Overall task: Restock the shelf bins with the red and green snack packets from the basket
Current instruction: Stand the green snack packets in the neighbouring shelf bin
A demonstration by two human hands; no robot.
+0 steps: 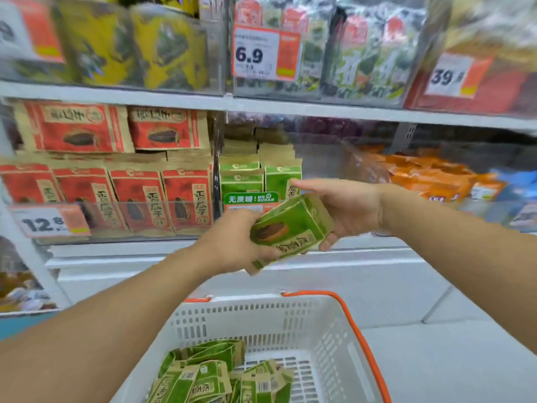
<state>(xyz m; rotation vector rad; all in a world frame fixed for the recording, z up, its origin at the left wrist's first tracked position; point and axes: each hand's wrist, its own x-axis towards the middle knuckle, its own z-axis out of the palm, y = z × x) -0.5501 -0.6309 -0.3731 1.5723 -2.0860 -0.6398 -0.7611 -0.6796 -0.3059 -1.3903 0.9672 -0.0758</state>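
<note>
Both hands hold a stack of green snack packets (290, 225) in front of the middle shelf. My left hand (232, 245) grips the stack's lower left end with curled fingers. My right hand (340, 207) cups the stack's right side, thumb stretched over its top and fingers wrapped beneath. Behind the stack stands a clear bin of green packets (255, 178) with a green "no sugar" label. To its left, a bin of red packets (136, 196) is full. The white basket (328, 324) with an orange handle sits below, with several green packets (215, 376) loose inside.
The upper shelf holds yellow bags (162, 45) and seaweed packs (360, 59) behind price tags. Orange and blue packets (430, 178) fill the bin to the right. A white shelf ledge (363, 260) runs below the bins. The grey floor (450, 359) lies right of the basket.
</note>
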